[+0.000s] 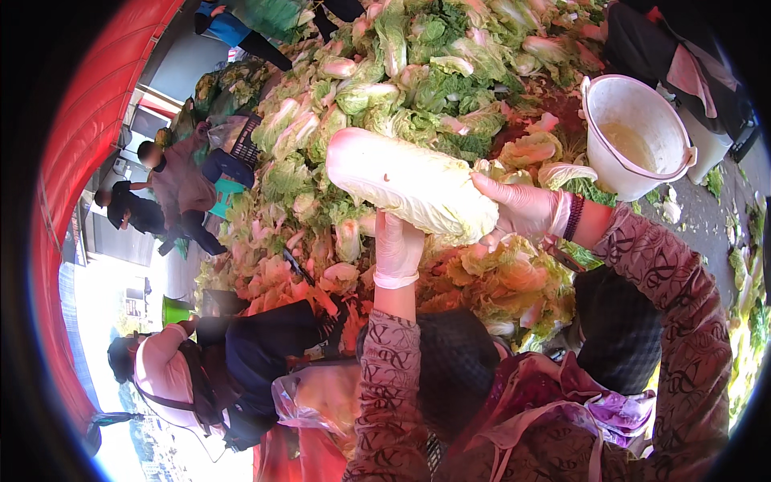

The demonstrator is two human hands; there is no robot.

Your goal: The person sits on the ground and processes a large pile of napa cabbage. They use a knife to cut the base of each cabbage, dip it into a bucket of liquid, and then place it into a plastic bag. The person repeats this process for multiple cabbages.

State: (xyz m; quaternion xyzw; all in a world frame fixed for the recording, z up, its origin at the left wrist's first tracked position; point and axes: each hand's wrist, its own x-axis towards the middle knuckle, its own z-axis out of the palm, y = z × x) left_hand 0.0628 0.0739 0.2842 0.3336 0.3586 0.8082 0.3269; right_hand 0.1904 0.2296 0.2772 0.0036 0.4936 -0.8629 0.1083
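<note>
A trimmed napa cabbage [409, 184], pale with a thick white base, is held up in front of me between both hands. My left hand [399, 244], in a thin translucent glove, supports it from below near its middle. At the leafy end, my right hand [523, 208], gloved the same way, grips with the thumb on top. A small brown spot marks the cabbage's side. Beneath it, loose outer leaves [506, 277] lie heaped by my knees. The large pile of napa cabbages [415, 90] spreads beyond my hands.
A white bucket [638, 135] with murky residue inside stands at the right. A knife [298, 266] lies among the leaves left of my left hand. One person [174, 373] is close by at lower left; others [181, 181] are farther off. A red canopy [102, 108] hangs at the left.
</note>
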